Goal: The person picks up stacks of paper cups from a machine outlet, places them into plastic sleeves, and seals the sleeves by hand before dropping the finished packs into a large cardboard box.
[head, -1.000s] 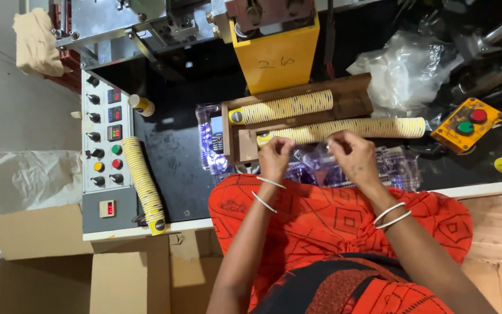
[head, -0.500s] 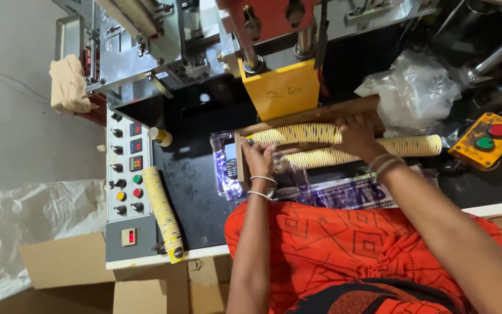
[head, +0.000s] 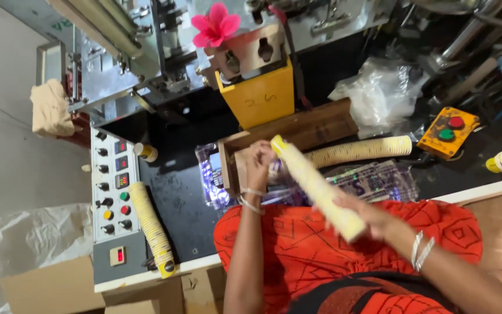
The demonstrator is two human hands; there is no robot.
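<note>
stack [head: 319, 189] of nested paper cups, long and pale yellow, is held across the lap at a slant, one end up near the wooden tray [head: 297, 131] and the other down by the right hand [head: 373, 218]. the lower end is gripped by the right hand, its fingers closed round the stack, though motion blur hides the exact wrap. the upper end is steadied by the left hand [head: 258, 166], whose fingers are curled against it just at the tray's edge; how tightly they are shut cannot be told. support at both ends looks needed, since so long a nested column would likely sag or slide apart if held at one point only.

the stack shows fine ribbing from the rolled cup rims packed one on another, with a brighter yellow band at its tip. a second stack [head: 358, 152] of the same kind is laid flat in the tray, where the raised wooden sides would keep it from rolling. printed clear bags [head: 373, 180] are spread on the black counter [head: 175, 197] below the tray, near the hands. a third stack [head: 151, 228] lies beside the control panel [head: 114, 203], well apart from the hands, with a single cup [head: 145, 152] upright above it. a yellow block [head: 258, 99] of the machine stands just behind the tray, a pink flower [head: 215, 24] above it
</note>
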